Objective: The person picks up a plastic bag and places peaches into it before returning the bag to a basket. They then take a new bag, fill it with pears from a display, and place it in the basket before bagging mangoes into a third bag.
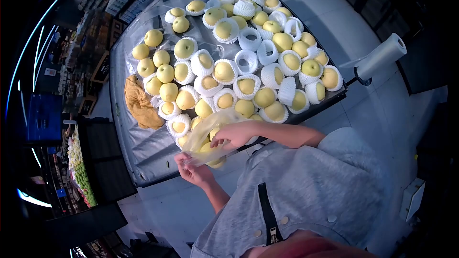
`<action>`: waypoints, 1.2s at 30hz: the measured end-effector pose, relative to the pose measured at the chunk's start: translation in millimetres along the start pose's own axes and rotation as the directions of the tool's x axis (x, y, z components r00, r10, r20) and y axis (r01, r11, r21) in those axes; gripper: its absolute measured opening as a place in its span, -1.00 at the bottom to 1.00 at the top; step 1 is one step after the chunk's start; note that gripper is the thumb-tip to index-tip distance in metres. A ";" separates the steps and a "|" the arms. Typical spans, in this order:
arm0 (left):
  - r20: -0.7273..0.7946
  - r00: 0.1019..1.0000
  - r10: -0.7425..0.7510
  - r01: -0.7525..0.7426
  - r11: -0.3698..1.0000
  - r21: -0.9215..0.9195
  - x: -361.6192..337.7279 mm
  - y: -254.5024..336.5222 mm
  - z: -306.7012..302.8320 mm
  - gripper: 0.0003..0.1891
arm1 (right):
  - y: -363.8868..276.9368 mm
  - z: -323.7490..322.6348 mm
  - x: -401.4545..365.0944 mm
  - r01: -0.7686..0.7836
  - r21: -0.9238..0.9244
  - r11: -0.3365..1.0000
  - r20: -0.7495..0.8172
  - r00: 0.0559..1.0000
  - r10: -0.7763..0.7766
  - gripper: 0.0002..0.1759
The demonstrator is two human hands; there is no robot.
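Observation:
A thin clear plastic bag [198,138] hangs at the front edge of the display, with yellow fruit showing through and behind it. My left hand [193,169] is closed on the bag's lower left side, fingers pinched together. Over the bag's right part lies my right hand [234,134], fingers curled downward at the plastic; what its fingertips hold, if anything, I cannot make out. Round yellow fruits [224,71], many in white foam nets [246,62], spread beyond both hands.
The fruit lies on a grey-covered display table [138,155]. A crumpled brown cloth [141,102] is at its left. On the right edge stands a roll of plastic bags [382,57]. A white box [412,199] is on the floor at right.

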State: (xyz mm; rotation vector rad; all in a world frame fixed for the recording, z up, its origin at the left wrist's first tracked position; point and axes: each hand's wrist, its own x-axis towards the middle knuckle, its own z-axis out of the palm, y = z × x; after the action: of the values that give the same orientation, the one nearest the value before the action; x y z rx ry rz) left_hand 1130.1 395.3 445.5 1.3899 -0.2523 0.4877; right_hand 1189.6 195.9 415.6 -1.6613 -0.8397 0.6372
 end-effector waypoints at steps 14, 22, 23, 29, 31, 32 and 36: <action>-0.114 0.992 0.059 -0.048 0.994 0.102 -2.3 0.2 17.9 -0.62 | 124.8 -219.7 -153.7 -0.421 -0.137 0.897 -0.960 0.278 -0.016 -0.81; -0.195 0.976 0.097 -0.069 0.987 0.149 -2.3 -1.6 26.3 -0.59 | 167.7 -249.6 -140.8 -0.889 -0.211 0.406 -0.878 0.355 0.321 -0.16; -0.196 0.976 0.093 -0.066 0.988 0.139 -2.7 -3.0 26.4 -0.60 | 172.2 -248.7 -138.9 -0.891 -0.190 0.413 -0.893 0.331 0.304 -0.14; -0.189 0.978 0.093 -0.067 0.988 0.141 -0.4 -3.8 29.3 -0.59 | 167.4 -244.4 -153.9 -0.785 -0.167 0.597 -0.953 0.283 0.105 -0.13; -0.197 0.976 0.097 -0.069 0.987 0.146 0.0 -3.0 28.8 -0.58 | 149.0 -232.6 -152.5 -0.734 -0.245 0.633 -0.968 0.222 -0.118 -0.14; -0.207 0.973 0.102 -0.072 0.986 0.149 0.3 -2.9 29.5 -0.58 | 131.3 -227.5 -150.8 -0.720 -0.204 0.663 -0.979 0.163 -0.124 -0.12; -0.196 0.978 0.072 -0.040 0.986 0.161 -0.8 0.8 30.5 -0.56 | 91.4 -218.7 -144.0 -0.309 -0.074 0.948 -0.996 -0.016 -0.083 -0.11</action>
State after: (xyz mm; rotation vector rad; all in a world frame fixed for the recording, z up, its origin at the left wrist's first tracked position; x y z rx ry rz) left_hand 1132.4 365.5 451.2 1.4767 -0.0902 0.7027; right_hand 1290.2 -59.7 377.5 -1.8765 0.4049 -0.7596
